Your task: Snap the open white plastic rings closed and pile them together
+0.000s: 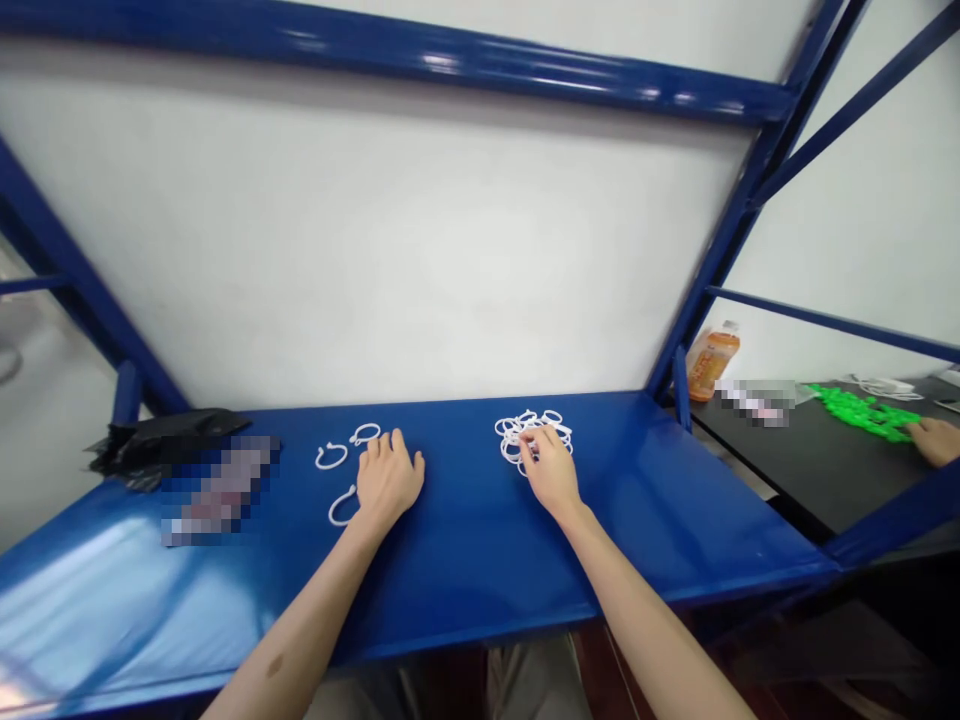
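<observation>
My left hand (390, 478) lies palm down with its fingers out on the blue tabletop (457, 560), holding nothing I can see. Close to it are three white open rings with small knobbed ends: one ring (331, 458) on the left, one ring (366, 433) by the fingertips, and one ring (343, 508) beside the wrist, partly covered by the hand. On the right, a loose pile of white rings (509, 450) lies under my right hand (551, 465). Its thumb and fingers are bent together on a ring at the pile's left side; the fingertips are partly hidden.
Black plastic (172, 435) and a blurred-out packet (229, 490) lie at the left. Blue metal posts and a beam (450, 60) frame the table against a white wall. On a dark table (795, 470) at right are an orange bottle (712, 362), green pieces (866, 412) and another person's hand (936, 440).
</observation>
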`<control>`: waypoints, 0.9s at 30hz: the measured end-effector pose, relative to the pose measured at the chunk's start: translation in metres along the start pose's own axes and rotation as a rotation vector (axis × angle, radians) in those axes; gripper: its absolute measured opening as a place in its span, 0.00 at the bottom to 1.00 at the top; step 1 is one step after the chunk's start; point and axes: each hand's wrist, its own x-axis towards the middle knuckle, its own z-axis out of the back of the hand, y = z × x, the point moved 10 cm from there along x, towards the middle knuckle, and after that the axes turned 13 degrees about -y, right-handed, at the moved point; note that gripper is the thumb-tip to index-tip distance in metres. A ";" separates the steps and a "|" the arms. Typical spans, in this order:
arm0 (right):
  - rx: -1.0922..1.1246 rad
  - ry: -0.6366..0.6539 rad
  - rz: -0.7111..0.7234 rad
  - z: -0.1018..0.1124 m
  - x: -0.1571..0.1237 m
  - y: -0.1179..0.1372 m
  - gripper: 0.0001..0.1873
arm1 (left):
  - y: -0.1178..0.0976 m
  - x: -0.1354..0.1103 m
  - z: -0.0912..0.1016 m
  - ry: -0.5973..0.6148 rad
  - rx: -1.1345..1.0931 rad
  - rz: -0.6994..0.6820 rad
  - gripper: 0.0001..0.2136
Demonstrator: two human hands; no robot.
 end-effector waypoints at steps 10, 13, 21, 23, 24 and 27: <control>-0.257 -0.169 -0.055 0.028 0.022 -0.048 0.13 | 0.017 0.013 -0.016 0.032 0.048 -0.004 0.32; -0.326 -0.161 -0.041 0.026 0.021 -0.055 0.14 | 0.015 0.012 -0.015 0.061 0.037 -0.023 0.30; -0.380 -0.138 0.038 0.024 0.021 -0.040 0.14 | -0.007 0.009 -0.010 0.099 -0.092 -0.179 0.16; -0.338 -0.124 0.093 0.019 0.019 -0.022 0.13 | -0.018 0.008 -0.009 0.114 -0.179 -0.204 0.15; -0.307 -0.105 0.123 0.016 0.017 -0.011 0.12 | -0.026 0.006 -0.007 0.119 -0.235 -0.229 0.14; -0.193 -0.009 0.212 0.000 0.005 0.023 0.11 | -0.057 -0.005 0.006 0.121 -0.464 -0.352 0.13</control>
